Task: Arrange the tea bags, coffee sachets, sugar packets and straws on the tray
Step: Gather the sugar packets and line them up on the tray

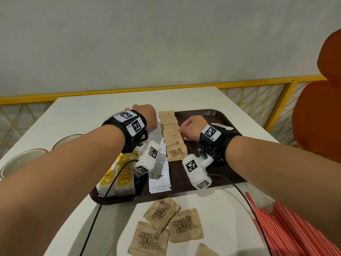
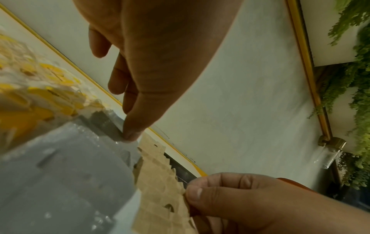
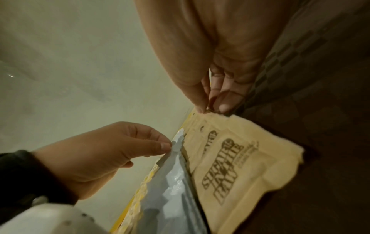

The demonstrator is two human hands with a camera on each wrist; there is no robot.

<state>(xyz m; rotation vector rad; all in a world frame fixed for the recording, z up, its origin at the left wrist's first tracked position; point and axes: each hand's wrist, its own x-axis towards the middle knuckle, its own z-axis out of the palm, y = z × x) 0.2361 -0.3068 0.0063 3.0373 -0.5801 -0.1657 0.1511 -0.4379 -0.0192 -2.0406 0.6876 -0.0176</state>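
Broadly, the white surface (image 1: 217,111) carried a dark brown tray (image 1: 217,126), and both hands worked over its far half. On the tray lay 3 overlapping rows running front to back: yellow-and-white tea bags (image 1: 121,180) at the left, white coffee sachets (image 1: 160,180) in the middle, and brown sugar packets (image 1: 176,153) just right of them. A bundle of red straws (image 1: 287,224) lay off the tray at the near right corner of the surface, partly under the right forearm. 4 loose sugar sachets (image 1: 182,225) lay on the surface in front of the tray, the nearest cut off by the frame edge. 2 pale bowls (image 1: 20,161) stood at the left edge.

The left hand (image 1: 145,115) reached down over the far end of the coffee row, its thumb and fingertip (image 2: 130,134) pinching the edge of a sachet. The right hand (image 1: 191,129) was curled at the right edge of the sugar row, its grip narrow, thumb and forefinger pinching a packet's edge.
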